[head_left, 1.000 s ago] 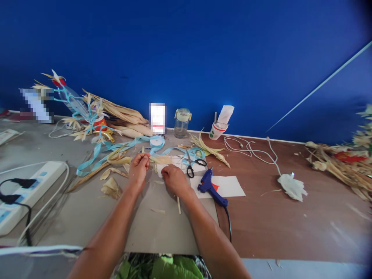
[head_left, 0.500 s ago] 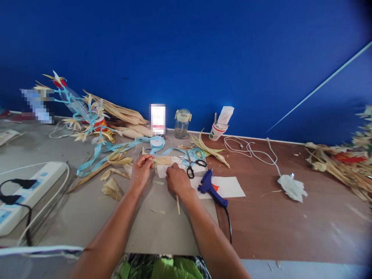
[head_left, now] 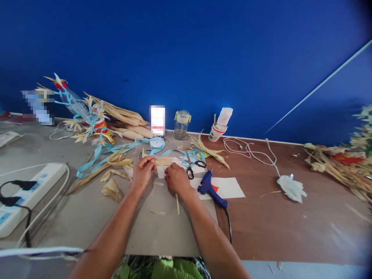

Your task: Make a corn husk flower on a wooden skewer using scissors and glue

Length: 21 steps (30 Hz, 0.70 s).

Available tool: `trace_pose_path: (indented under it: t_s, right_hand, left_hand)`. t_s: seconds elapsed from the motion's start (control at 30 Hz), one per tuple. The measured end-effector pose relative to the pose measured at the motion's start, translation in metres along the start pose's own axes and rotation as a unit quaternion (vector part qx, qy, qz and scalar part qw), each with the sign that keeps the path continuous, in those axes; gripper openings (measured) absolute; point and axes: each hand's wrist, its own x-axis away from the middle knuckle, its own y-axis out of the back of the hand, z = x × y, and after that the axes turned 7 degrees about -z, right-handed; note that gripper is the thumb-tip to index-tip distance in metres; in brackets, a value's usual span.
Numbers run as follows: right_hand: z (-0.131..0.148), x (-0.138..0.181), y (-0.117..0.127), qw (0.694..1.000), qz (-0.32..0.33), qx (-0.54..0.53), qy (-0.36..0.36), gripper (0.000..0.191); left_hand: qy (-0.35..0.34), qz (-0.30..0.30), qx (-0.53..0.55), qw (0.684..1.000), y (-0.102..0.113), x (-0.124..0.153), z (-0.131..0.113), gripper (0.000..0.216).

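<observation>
My left hand (head_left: 143, 171) is closed, pinching the left end of a pale dried corn husk piece (head_left: 163, 161) held just above a grey board (head_left: 162, 228). My right hand (head_left: 176, 179) is closed too, its fingers curled at the husk's right side; a thin wooden stick (head_left: 177, 204) pokes out below its wrist. Both hands sit close together, a little apart. Black-handled scissors (head_left: 190, 167) and a blue glue gun (head_left: 210, 189) lie just right of my right hand.
Blue ribbon (head_left: 101, 155) and a ribbon roll (head_left: 157, 143) trail behind the hands among husk scraps (head_left: 111, 190). A white power strip (head_left: 26, 195) lies left. A glass jar (head_left: 181, 124), paper cup (head_left: 217, 131), white cable (head_left: 250, 149) and a husk pile (head_left: 340, 166) stand farther back and right.
My left hand has shifted slightly right toward my right hand, and the two now work closer together on the husk. The view has tilted a little.
</observation>
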Motion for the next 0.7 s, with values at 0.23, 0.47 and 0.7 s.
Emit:
trace_pose_path:
  t_s: [0.23,0.47,0.7]
  right_hand:
    - [0.002,-0.001,-0.006,0.999,-0.030,-0.009,-0.012,0.018]
    - [-0.001,0.000,-0.006,0.988,-0.104,-0.097,-0.051,0.016]
    - [0.012,0.006,-0.003,0.991,-0.018,-0.120,0.063,0.015]
  left_hand:
    - [0.000,-0.010,0.015,1.000,0.001,0.000,-0.003,0.025]
    - [-0.021,-0.036,0.004,0.999,0.008,-0.004,-0.002,0.031]
    - [-0.083,-0.041,-0.108,0.990,0.014,-0.010,0.000,0.026]
